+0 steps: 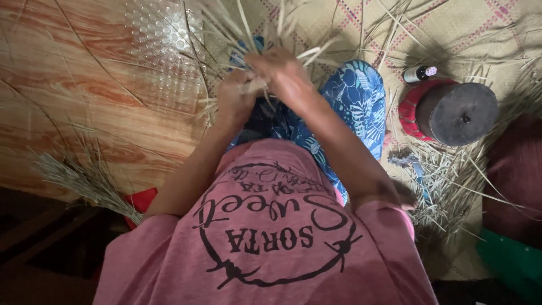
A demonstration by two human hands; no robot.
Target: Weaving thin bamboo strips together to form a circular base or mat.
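Both my hands are raised over my lap and closed around a bundle of pale dried straw strips (257,34) that fan out upward and sideways. My left hand (234,96) grips the lower part of the bundle. My right hand (285,73) sits just above and to the right of it, fingers wrapped on the same strips. I sit on the floor in a pink printed shirt and blue leaf-patterned trousers (355,96).
A woven mat (451,22) lies at the upper right with loose straw (446,186) scattered on it. A dark round drum-like object (457,113) on a red base stands to the right, a small bottle (419,73) behind it. A grass bundle (84,178) lies on the wood-patterned floor left.
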